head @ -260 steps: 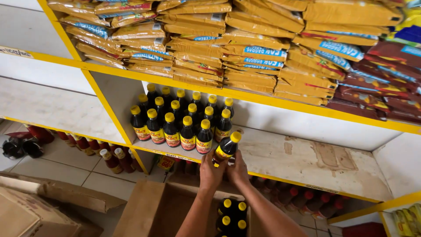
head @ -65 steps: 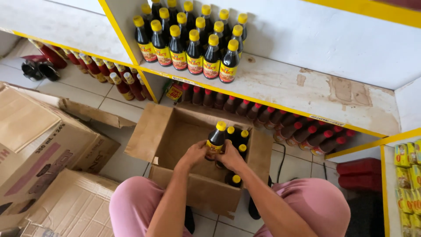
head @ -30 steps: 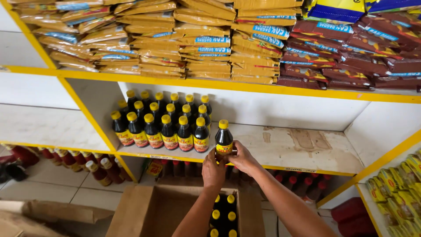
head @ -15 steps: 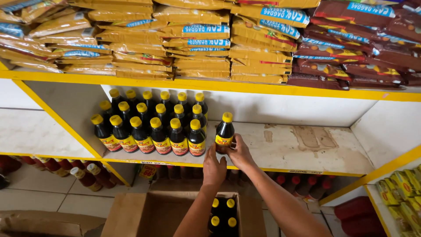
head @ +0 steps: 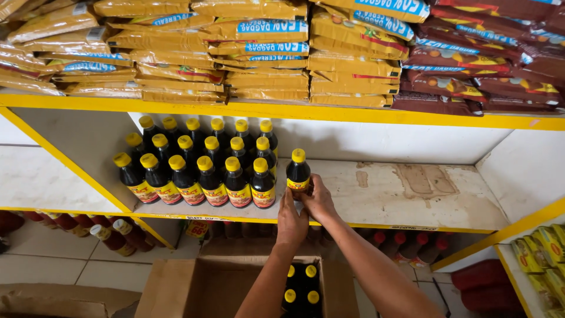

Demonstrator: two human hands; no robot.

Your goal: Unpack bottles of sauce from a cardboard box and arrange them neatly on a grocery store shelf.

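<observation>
Both hands, left [head: 291, 221] and right [head: 319, 200], cupped around dark yellow-capped glass bottle [head: 298, 175], steadying it near white shelf's [head: 412, 203] front edge beside matching bottle rows [head: 200, 162].

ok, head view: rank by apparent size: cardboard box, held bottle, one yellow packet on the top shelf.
1. cardboard box, though cropped and nearest the camera.
2. yellow packet.
3. held bottle, between left hand and right hand; close to the packet, so unsure.

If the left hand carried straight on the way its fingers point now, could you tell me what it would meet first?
The left hand points up and into the shelf, fingertips already at the base of the dark bottle that both hands hold. That bottle comes first; behind it, probably the white back wall, though depth is unclear.
</observation>
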